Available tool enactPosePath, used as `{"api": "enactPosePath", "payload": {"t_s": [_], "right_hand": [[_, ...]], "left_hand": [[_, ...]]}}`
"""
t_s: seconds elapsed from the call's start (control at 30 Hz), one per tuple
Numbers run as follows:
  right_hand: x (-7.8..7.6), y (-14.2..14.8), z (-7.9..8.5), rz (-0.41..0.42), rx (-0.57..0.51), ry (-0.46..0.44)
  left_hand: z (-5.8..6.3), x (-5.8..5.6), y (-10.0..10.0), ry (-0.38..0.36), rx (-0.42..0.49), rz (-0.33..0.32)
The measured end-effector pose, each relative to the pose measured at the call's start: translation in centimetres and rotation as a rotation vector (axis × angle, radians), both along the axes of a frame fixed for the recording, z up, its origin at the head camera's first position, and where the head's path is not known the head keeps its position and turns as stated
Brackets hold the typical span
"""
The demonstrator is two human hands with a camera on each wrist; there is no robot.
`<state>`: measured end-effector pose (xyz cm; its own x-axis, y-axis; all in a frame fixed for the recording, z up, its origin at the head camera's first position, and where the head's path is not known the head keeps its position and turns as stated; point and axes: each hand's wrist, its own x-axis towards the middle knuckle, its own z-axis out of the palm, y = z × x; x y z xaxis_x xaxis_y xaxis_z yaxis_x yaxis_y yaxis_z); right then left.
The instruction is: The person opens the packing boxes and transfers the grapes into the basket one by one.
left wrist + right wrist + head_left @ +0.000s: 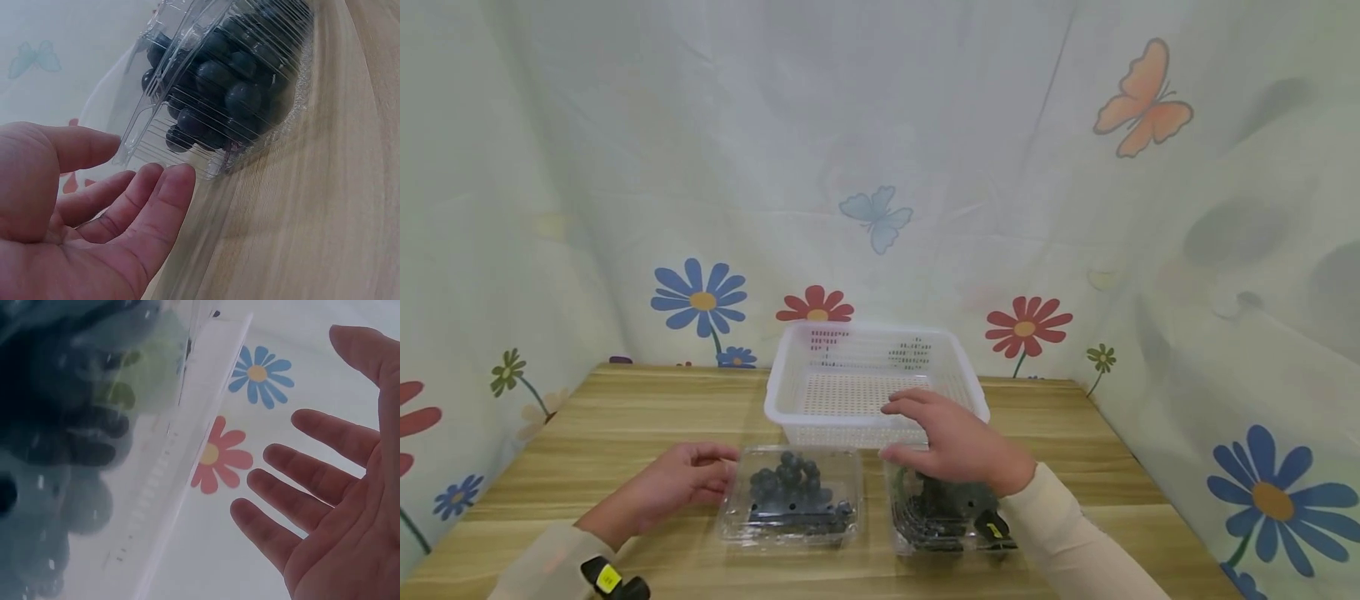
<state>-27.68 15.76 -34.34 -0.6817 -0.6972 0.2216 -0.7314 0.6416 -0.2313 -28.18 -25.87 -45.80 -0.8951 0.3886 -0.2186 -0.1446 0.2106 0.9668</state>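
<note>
Two clear plastic clamshell boxes of dark grapes stand side by side on the table. At the left box (792, 500) my left hand (681, 483) is by its left side, thumb and fingers spread and loosely bent; in the left wrist view the fingertips of this hand (119, 212) come up to the box edge (140, 119), and contact is hard to tell. Over the right box (925, 521) hovers my right hand (958, 437), partly hiding it. The right wrist view shows that hand (331, 481) with fingers extended and nothing in them.
Behind the boxes stands a white perforated plastic basket (876, 429), with no contents seen inside. The wooden table (655, 408) ends at a white curtain (760, 167) printed with flowers and butterflies, which encloses the back and sides.
</note>
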Motion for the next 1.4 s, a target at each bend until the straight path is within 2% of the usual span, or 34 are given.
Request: {"api": "enactPosePath", "payload": {"t_s": [0.2, 0.37, 0.6, 1.03, 1.4], "right_hand": [[0.4, -1.0, -0.6, 0.003, 0.002, -0.069], [0.6, -1.9, -0.9, 0.025, 0.018, -0.092], [0.7, -3.3, -1.0, 0.081, 0.027, -0.057], [1.0, -5.4, -1.9, 0.126, 0.038, -0.107], [1.5, -7.5, -2.7, 0.179, 0.099, -0.054]], "left_hand": [[0.0, 0.0, -0.1, -0.017, 0.057, -0.051], [0.2, 0.2, -0.2, -0.028, 0.094, -0.077], [0.4, 0.2, -0.3, -0.047, 0.072, -0.088], [-0.1, 0.2, -0.7, -0.067, 0.076, -0.123], [0.1, 0.3, -0.5, -0.086, 0.091, -0.123]]}}
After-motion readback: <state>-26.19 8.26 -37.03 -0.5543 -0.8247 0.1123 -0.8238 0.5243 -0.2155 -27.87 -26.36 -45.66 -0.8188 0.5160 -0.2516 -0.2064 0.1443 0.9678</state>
